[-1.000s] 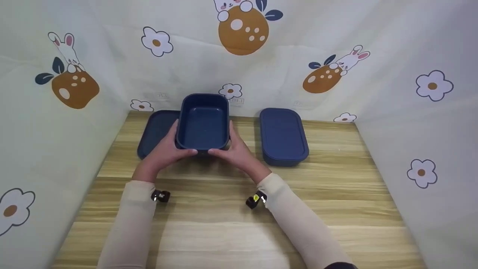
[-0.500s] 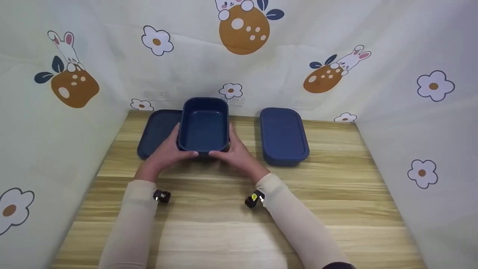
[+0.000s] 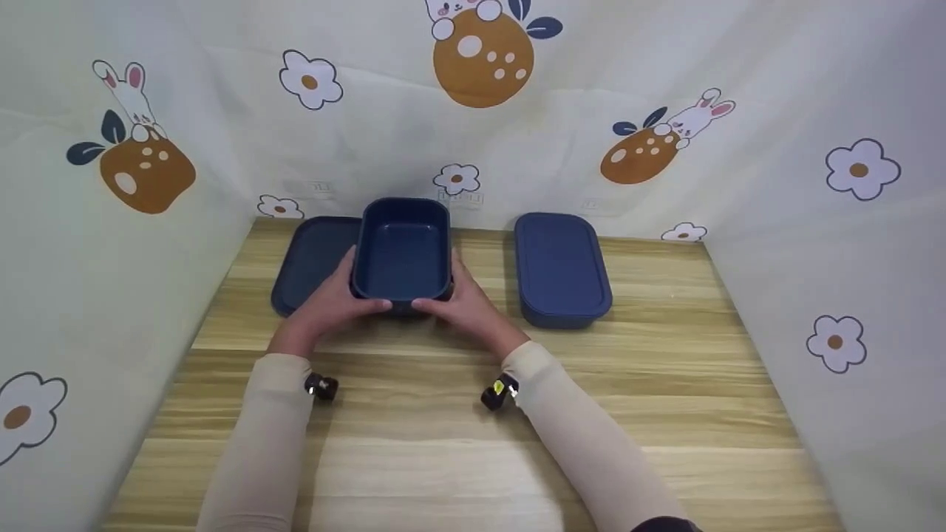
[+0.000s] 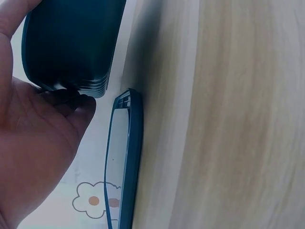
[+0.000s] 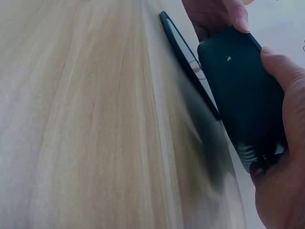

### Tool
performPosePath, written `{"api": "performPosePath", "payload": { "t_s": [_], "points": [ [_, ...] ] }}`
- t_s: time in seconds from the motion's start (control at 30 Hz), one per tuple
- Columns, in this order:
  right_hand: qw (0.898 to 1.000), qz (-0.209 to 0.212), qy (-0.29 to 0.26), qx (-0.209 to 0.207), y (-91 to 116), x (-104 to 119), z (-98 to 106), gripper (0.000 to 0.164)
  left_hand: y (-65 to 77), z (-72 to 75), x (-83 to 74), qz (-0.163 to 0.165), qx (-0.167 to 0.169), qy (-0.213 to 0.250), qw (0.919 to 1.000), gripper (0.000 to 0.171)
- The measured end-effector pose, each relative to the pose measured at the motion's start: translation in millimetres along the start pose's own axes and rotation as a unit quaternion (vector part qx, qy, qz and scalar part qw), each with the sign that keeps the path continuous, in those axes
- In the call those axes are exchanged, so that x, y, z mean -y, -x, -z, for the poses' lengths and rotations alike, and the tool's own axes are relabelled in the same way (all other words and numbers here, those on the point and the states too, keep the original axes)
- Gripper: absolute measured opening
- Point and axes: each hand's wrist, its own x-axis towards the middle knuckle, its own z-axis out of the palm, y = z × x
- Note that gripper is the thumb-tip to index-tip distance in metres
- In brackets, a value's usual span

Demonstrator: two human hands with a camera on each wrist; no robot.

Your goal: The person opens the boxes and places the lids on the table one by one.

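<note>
A dark blue lunch box (image 3: pixel 403 258), lidless with bare insides, is held between both hands at the back of the table. My left hand (image 3: pixel 324 304) grips its left side and my right hand (image 3: pixel 471 301) its right, thumbs meeting near the front rim. The fingers curl under the ribbed lower sides, as both wrist views show. In the left wrist view a gap and a shadow separate the box (image 4: pixel 71 43) from the tabletop. Beside it, partly covered by box and left hand, lies a flat dark blue lid (image 3: pixel 314 258) with a raised rim.
A second, lidded blue lunch box (image 3: pixel 563 270) stands on the right of the wooden table (image 3: pixel 414 443). Fabric walls (image 3: pixel 369 133) printed with rabbits, oranges and flowers enclose the back and sides. A small black camera is strapped to each wrist.
Both hands have lowered the open lunch box slightly, so it sits a little lower in the head view. The lid and the second lunch box have stayed put.
</note>
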Motion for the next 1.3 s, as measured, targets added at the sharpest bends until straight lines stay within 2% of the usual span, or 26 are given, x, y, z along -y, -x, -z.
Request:
{"api": "performPosePath", "payload": {
  "t_s": [0.17, 0.47, 0.67, 0.83, 0.97, 1.07, 1.17, 1.3],
  "points": [
    [1.000, -0.022, 0.012, 0.001, 0, -4, -1, 0.129, -0.6, -0.8, 2.0, -0.016, -0.003, 0.003, 0.9999, 0.136],
    [1.000, 0.016, -0.006, 0.004, -4, -13, -4, 0.123, -2.7, -1.8, 6.3, 0.003, 0.004, -0.014, 0.9999, 0.138],
    [1.000, 0.016, -0.017, -0.001, -4, -15, -6, 0.125, -3.1, -2.7, 8.5, 0.014, 0.004, -0.017, 0.9997, 0.138],
    [0.999, 0.025, -0.022, -0.006, -3, -14, -6, 0.125, -4.7, -3.8, 10.0, 0.001, 0.005, -0.010, 0.9999, 0.135],
    [0.999, 0.034, -0.042, -0.008, -1, -9, -7, 0.124, -4.3, -4.7, 10.7, 0.000, 0.008, -0.009, 0.9999, 0.135],
    [0.998, 0.038, -0.054, -0.006, 4, 1, -7, 0.122, -3.0, -5.2, 11.2, 0.015, 0.012, -0.014, 0.9997, 0.136],
    [0.998, 0.044, -0.047, -0.007, 7, 9, -6, 0.118, -3.2, -5.7, 11.8, 0.020, 0.013, -0.022, 0.9995, 0.136],
    [0.998, 0.055, -0.020, -0.003, 1, -7, -5, 0.120, -4.1, -5.9, 11.8, 0.020, 0.012, -0.024, 0.9994, 0.137]
  ]
}}
